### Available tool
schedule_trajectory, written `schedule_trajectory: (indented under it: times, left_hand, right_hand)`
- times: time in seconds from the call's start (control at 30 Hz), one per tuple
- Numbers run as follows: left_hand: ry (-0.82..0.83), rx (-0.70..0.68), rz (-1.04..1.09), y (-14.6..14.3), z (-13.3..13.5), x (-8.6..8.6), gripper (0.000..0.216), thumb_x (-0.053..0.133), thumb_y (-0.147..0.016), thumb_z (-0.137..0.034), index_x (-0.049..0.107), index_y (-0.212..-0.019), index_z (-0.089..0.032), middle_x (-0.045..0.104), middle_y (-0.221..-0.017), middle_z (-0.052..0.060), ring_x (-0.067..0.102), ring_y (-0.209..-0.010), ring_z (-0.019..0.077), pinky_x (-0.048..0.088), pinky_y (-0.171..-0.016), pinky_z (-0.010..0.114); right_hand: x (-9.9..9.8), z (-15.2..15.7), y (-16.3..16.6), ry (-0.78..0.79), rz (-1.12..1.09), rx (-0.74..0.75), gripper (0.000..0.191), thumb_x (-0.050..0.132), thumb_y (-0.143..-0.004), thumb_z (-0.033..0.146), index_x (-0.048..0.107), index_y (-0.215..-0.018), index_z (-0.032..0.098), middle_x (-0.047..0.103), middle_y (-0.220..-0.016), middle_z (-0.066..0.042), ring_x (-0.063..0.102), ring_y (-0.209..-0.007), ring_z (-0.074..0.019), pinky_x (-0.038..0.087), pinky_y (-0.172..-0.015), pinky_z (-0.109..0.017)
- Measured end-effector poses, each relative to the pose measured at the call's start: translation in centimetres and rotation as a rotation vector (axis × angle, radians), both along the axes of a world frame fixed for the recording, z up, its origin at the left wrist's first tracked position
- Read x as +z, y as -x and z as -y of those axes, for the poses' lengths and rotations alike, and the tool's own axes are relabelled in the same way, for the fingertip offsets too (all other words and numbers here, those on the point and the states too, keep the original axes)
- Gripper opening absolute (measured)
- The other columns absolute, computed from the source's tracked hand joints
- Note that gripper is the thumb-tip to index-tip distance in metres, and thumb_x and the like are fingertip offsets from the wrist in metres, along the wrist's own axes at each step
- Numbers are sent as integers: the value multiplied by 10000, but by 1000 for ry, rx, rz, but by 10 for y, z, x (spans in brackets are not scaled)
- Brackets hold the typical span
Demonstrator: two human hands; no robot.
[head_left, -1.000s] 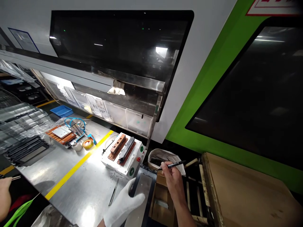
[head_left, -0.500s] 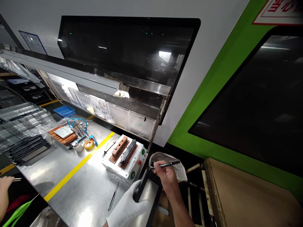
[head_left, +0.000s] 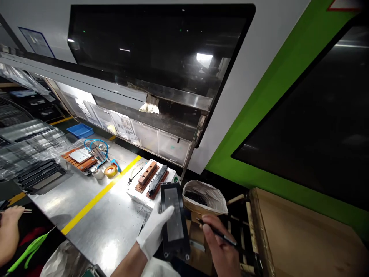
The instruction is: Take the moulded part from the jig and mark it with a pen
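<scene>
My left hand (head_left: 154,229), in a white glove, grips a flat black rectangular frame part (head_left: 173,219) with a grey middle and holds it tilted up over the right end of the steel table (head_left: 95,215). To the right of the part, my bare right hand (head_left: 219,246) holds a thin black pen (head_left: 218,232), tip pointing toward the part. Just behind the part stands a white fixture box (head_left: 150,182) with copper and black blocks on top.
A bag-lined bin (head_left: 205,198) sits right of the fixture, with a large cardboard box (head_left: 302,234) further right. Yellow tape roll (head_left: 110,171), blue cable and an orange plate (head_left: 79,158) lie at the table's back left. Another person's hand (head_left: 10,231) is at the left edge.
My left hand has lifted the black part and swung it upright in front of the fixture. My right hand with the pen has drawn back from the part's top corner, down and to the right.
</scene>
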State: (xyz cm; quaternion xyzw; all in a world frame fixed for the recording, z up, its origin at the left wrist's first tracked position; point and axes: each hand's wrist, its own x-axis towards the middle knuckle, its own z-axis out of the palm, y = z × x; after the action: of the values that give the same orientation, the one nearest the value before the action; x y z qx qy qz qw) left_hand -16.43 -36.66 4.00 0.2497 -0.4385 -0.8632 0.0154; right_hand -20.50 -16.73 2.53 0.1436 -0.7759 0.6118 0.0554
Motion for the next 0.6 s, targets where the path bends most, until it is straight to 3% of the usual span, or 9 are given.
schedule_trajectory:
  times: [0.1, 0.2, 0.33, 0.47, 0.6]
  left_hand:
    - [-109, 76, -10, 10, 1, 3, 797, 753, -829, -387, 294, -1480, -400, 698, -1121, 61, 706, -849, 220, 592, -758, 398]
    - [-142, 107, 0, 18, -1, 14, 769, 764, -819, -303, 355, -1463, -396, 682, -1233, 76, 709, -990, 231, 600, -822, 365]
    - [-140, 145, 9, 23, -7, 24, 704, 743, -826, -245, 418, -1443, -343, 679, -1252, 101, 711, -1039, 253, 608, -867, 371]
    - [-146, 89, -2, 26, -9, 20, 658, 736, -846, -312, 432, -1428, -347, 687, -1218, 97, 722, -1001, 253, 612, -872, 400]
    - [-132, 117, 11, 26, -11, 17, 655, 761, -819, -284, 459, -1399, -329, 684, -1222, 96, 716, -1021, 250, 609, -873, 386]
  right_hand:
    - [-12, -4, -33, -3, -29, -22, 189, 622, -933, 401, 751, -915, 264, 726, -1066, -61, 699, -987, -234, 573, -834, -297]
    - [-18, -4, -49, -33, -112, -55, 151, 619, -939, 350, 740, -897, 271, 741, -989, -45, 703, -928, -224, 563, -841, -305]
    - [-20, -12, -45, -64, -209, -56, 106, 630, -937, 260, 733, -961, 268, 744, -1002, -38, 701, -961, -208, 562, -844, -288]
    - [-22, -21, -40, -152, -263, 28, 128, 642, -923, 216, 735, -1000, 259, 752, -1011, -45, 712, -975, -209, 582, -826, -270]
    - [-22, -20, -45, -145, -233, -43, 114, 618, -940, 265, 732, -936, 253, 746, -965, -56, 702, -964, -226, 576, -831, -299]
